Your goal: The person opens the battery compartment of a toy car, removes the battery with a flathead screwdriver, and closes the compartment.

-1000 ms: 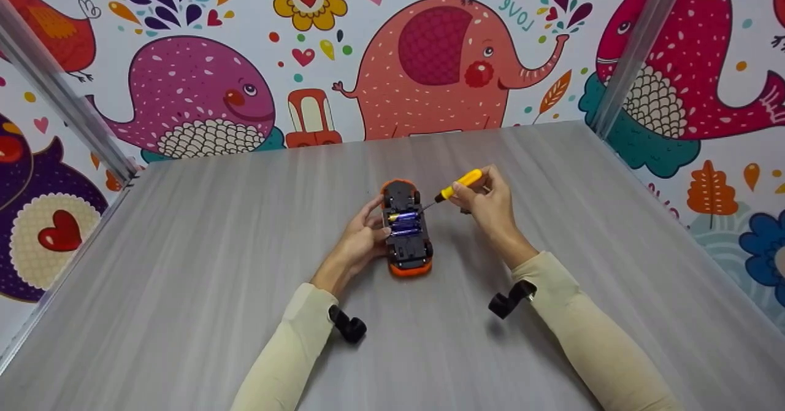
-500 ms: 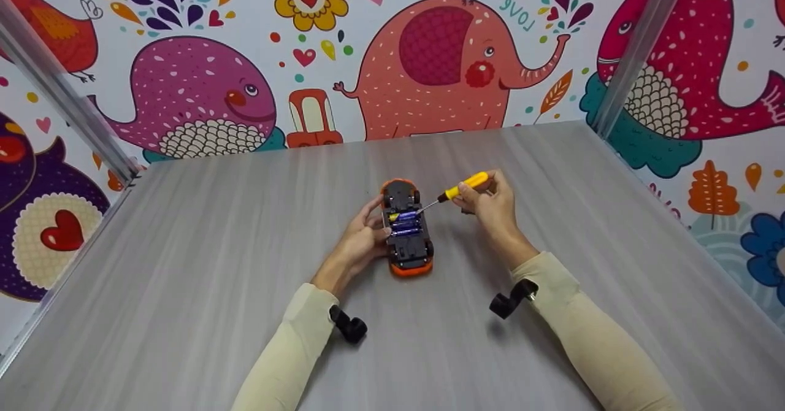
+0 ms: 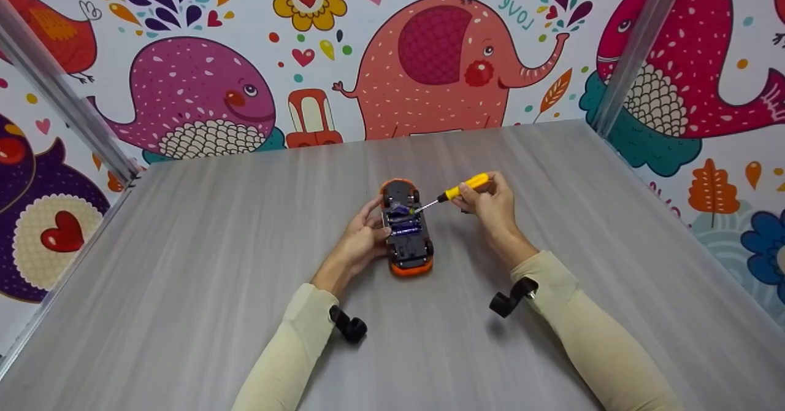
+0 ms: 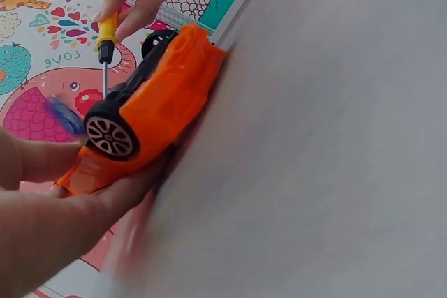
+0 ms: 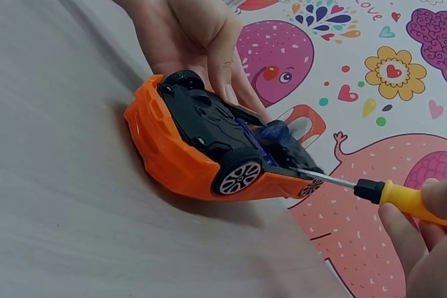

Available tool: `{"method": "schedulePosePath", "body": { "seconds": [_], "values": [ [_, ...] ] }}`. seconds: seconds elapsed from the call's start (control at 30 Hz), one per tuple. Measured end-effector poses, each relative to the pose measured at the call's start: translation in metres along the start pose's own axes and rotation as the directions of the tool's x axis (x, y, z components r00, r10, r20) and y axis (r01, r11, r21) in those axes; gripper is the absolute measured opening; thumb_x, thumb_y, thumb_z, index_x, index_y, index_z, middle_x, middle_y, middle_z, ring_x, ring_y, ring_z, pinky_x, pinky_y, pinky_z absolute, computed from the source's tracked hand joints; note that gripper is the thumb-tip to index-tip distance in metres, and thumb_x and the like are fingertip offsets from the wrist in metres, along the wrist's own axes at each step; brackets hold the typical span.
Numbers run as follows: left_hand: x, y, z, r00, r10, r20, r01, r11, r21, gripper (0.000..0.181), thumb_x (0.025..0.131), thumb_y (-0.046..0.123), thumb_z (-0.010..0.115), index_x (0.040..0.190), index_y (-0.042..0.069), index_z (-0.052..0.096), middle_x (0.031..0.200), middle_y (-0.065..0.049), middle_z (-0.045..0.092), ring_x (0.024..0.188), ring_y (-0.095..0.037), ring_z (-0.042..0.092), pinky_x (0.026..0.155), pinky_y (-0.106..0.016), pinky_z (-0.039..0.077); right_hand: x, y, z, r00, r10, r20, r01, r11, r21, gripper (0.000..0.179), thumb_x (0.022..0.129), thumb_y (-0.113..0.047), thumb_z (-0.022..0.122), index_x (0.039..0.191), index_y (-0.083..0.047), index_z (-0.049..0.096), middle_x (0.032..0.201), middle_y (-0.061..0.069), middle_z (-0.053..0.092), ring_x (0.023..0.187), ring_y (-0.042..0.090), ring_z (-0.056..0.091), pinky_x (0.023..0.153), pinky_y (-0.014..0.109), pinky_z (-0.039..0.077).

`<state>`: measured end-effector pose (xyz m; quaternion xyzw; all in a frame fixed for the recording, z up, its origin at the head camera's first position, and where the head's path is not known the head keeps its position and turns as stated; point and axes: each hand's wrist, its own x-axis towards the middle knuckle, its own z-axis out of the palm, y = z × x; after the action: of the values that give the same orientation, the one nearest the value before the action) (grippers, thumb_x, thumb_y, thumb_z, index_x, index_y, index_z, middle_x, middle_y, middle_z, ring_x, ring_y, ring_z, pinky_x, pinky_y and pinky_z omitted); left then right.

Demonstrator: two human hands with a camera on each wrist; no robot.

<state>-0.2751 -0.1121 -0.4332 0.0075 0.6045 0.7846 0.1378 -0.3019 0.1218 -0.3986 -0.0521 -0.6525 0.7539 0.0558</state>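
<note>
One battery (image 3: pixel 402 209) has been tipped up, so it seems loose. By the left hand (image 3: pixel 362 237), the toy car (image 3: pixel 408 253) is gripped on its nine o'clock side; toward two o'clock, the screwdriver (image 3: pixel 468 186) is pinched by the right hand (image 3: pixel 494 207).

The orange toy car (image 3: pixel 411 257) is belly up over the worktop (image 3: pixel 184 276), its black underside showing an open battery bay with a blue battery (image 3: pixel 405 229) inside. Another blue cell (image 5: pixel 274 132), blurred, juts above the bay. A yellow-handled screwdriver (image 3: pixel 467 186) slants down, its metal shaft reaching the bay's edge.
</note>
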Motion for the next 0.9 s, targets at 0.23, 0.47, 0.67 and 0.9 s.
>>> {"method": "schedulePosePath", "body": {
  "seconds": [0.23,0.47,0.67,0.9],
  "values": [
    [0.000,0.001,0.000,1.000,-0.007,0.006,0.007,1.000,-0.005,0.079,0.091,-0.015,0.041,0.160,0.019,0.020,0.154,-0.025,0.039,0.121,-0.033,0.055,0.105,-0.060,0.045,0.000,-0.004,0.000,1.000,0.014,-0.008,-0.014,1.000,-0.015,0.023,0.095,-0.003,0.065,0.109,-0.006,0.048,0.106,0.010,0.051,0.080,0.010,0.072,0.077,0.023,0.060],
    [-0.001,0.002,-0.004,0.998,-0.061,-0.004,0.061,0.997,-0.050,0.075,0.095,-0.012,0.041,0.160,0.020,0.021,0.151,-0.026,0.042,0.122,-0.034,0.054,0.105,-0.061,0.044,-0.001,-0.014,-0.004,0.996,0.016,0.086,-0.017,1.000,0.013,0.022,0.095,-0.005,0.066,0.108,-0.009,0.049,0.106,0.008,0.053,0.090,0.015,0.072,0.079,0.028,0.060],
    [0.001,0.004,-0.006,0.993,-0.114,-0.023,0.112,0.989,-0.094,0.075,0.094,-0.011,0.042,0.160,0.018,0.023,0.147,-0.027,0.042,0.115,-0.032,0.056,0.106,-0.063,0.043,-0.004,-0.020,-0.012,0.901,-0.023,0.433,-0.015,0.996,0.084,0.019,0.092,0.000,0.065,0.103,-0.007,0.052,0.098,0.007,0.058,0.089,0.020,0.071,0.080,0.038,0.062],
    [0.002,0.004,-0.007,0.993,-0.119,-0.013,0.117,0.989,-0.086,0.073,0.093,-0.010,0.043,0.159,0.014,0.024,0.141,-0.029,0.048,0.105,-0.029,0.062,0.090,-0.052,0.053,-0.004,-0.016,-0.011,0.840,-0.022,0.542,0.018,1.000,0.013,0.020,0.089,0.002,0.069,0.098,-0.007,0.055,0.094,0.007,0.061,0.085,0.021,0.070,0.079,0.042,0.062]
  ]
}}
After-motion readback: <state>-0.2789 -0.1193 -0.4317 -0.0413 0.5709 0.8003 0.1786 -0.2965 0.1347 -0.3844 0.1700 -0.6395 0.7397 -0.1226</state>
